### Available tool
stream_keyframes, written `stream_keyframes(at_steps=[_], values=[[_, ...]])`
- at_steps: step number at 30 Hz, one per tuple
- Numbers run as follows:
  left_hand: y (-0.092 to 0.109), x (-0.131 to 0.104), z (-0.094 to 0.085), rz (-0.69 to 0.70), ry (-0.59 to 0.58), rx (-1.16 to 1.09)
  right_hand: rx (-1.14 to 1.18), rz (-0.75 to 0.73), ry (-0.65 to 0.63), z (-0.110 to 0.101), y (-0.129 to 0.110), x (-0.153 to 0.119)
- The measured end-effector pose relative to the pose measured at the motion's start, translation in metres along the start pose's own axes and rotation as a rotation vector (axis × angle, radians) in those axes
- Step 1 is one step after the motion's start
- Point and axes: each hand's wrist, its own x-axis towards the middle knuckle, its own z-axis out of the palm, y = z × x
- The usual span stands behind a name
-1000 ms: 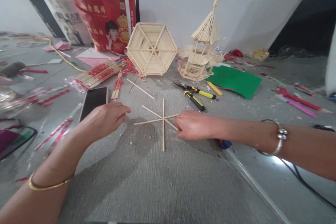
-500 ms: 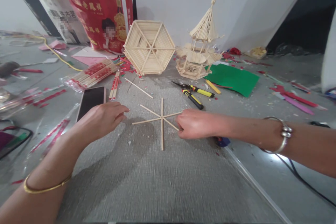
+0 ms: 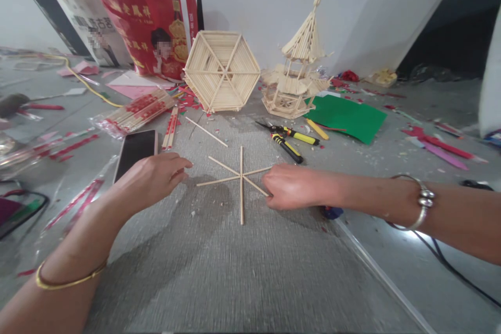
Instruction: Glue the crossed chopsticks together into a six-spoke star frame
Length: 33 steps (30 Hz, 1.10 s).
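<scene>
Thin wooden sticks (image 3: 241, 201) lie crossed at their middles on the grey mat, forming a six-armed star. My right hand (image 3: 291, 186) is closed at the star's right side, its fingertips on the end of the lower right stick arm. The tip of the upper right arm also reaches that hand. To the left of the star hovers my left hand (image 3: 166, 169), fingers loosely bent and apart from the thumb, holding nothing. A single loose stick (image 3: 206, 131) rests just behind the star.
Behind stand a hexagonal stick panel (image 3: 223, 70) and a stick pagoda (image 3: 299, 73). Yellow-black pliers (image 3: 287, 141), a green sheet (image 3: 348, 117), a phone (image 3: 136, 151) and packaged chopsticks (image 3: 136, 112) lie around. A red bag (image 3: 136, 21) stands back left.
Almost nothing differs. Both hands keep their places, and the crossed sticks lie as before; the view has shifted very slightly.
</scene>
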Motion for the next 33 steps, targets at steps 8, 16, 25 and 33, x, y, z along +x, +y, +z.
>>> stream_keyframes(at_steps=[8, 16, 25, 33], values=[[-0.0019, -0.0004, 0.0016, 0.011, 0.009, -0.014, -0.008, -0.018, 0.007, 0.0, 0.0011, 0.0008], [-0.0003, 0.0005, 0.0, -0.009, 0.002, -0.03, 0.002, -0.024, -0.008, -0.0029, -0.0002, -0.0003], [-0.0029, 0.0005, 0.0047, 0.0, 0.037, -0.019, -0.006, -0.022, -0.012, -0.0016, 0.0002, 0.0005], [-0.0049, -0.0001, 0.0064, 0.019, 0.047, -0.013, -0.007, -0.018, 0.004, -0.0005, 0.0001, 0.0014]])
